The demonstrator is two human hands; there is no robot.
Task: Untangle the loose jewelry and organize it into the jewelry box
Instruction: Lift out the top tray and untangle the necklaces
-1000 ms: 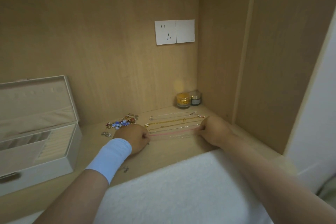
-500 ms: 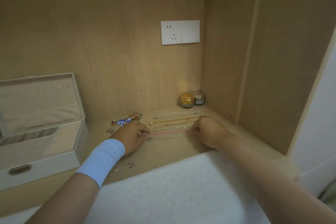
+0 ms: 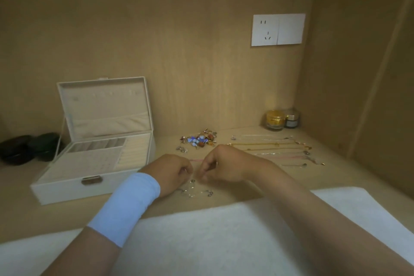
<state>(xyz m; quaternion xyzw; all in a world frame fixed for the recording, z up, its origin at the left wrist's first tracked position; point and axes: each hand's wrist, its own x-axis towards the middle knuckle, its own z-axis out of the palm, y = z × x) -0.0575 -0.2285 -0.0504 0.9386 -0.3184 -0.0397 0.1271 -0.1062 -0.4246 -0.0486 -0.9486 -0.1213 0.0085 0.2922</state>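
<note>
Untangling a thin chain [image 3: 190, 188]: left hand [image 3: 173, 173] and right hand [image 3: 224, 167] pinch it, fingers [image 3: 203, 171] curled; next, likely laying it straight at two o'clock.

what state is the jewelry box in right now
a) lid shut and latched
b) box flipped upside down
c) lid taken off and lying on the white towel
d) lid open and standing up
d: the jewelry box has its lid raised upright behind it, with the tray compartments inside showing.
</note>
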